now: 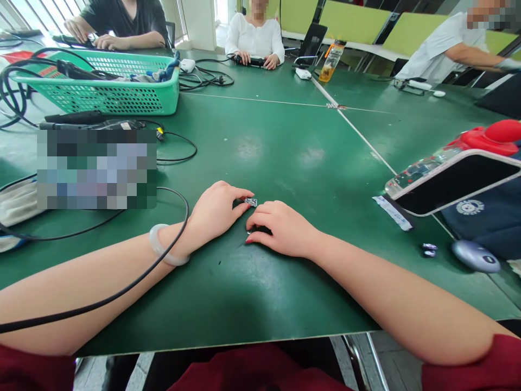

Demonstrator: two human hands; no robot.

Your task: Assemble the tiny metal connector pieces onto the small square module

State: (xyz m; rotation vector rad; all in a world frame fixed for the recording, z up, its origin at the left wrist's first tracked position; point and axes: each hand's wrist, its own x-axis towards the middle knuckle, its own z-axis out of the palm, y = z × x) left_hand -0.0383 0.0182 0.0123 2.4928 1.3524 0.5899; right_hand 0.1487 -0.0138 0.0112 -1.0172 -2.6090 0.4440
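Between the thumb and forefinger of my left hand [217, 209] is a small silvery metal piece [251, 202] with an openwork look; its exact kind is too small to make out. My right hand [283, 228] is close beside it, fingers curled and thumb tucked near the fingertips. A tiny shiny bit shows at those fingertips, mostly hidden. Both hands rest low over the green table [244, 304]. A pale bangle [157, 244] circles my left wrist, and a black cable [134, 290] passes across that forearm.
At the back left stands a green plastic basket [106, 100] holding cables and tools. To the right are a phone [459, 182], a red-lidded bottle [488, 138], a mouse [476, 256] and a small wrapper strip [392, 213]. Three other people sit or lean around the table.
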